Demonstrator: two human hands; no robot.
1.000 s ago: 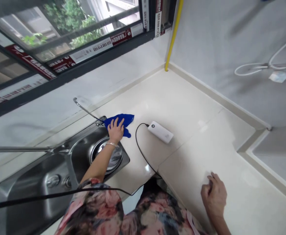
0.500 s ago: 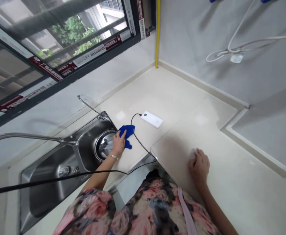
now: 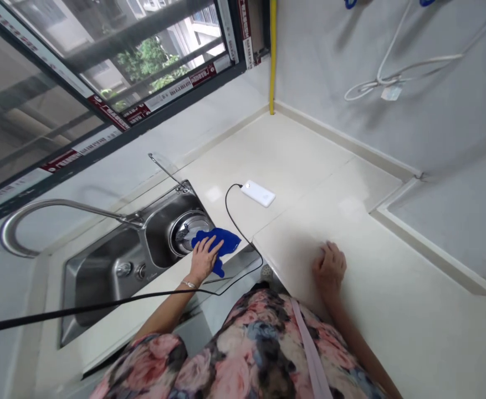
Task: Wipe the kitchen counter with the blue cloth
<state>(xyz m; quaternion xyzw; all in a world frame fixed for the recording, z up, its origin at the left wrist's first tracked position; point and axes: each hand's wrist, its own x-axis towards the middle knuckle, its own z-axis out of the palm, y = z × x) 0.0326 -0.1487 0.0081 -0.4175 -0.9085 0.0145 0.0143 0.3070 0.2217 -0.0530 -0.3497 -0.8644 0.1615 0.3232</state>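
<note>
A blue cloth (image 3: pixel 228 240) lies on the counter strip beside the sink, partly over its front edge. My left hand (image 3: pixel 203 259) presses on the cloth and grips it, fingers over its near side. To the right, my right hand (image 3: pixel 330 268) rests on the cream countertop (image 3: pixel 375 260), its fingers loosely curled with nothing visible in them. Just left of the cloth, a round metal bowl (image 3: pixel 175 244) sits in the small sink basin; what lies inside it is hard to make out.
A white power bank (image 3: pixel 258 193) lies on the counter, with a black cable (image 3: pixel 151 295) running across the view past my left wrist. The double steel sink (image 3: pixel 97 277) with a curved faucet (image 3: pixel 60 203) is at left. A yellow pipe (image 3: pixel 272 61) stands in the corner.
My left hand has drawn the blue cloth toward the counter's front edge. My right hand stays curled on the counter. The camera view has shifted slightly.
</note>
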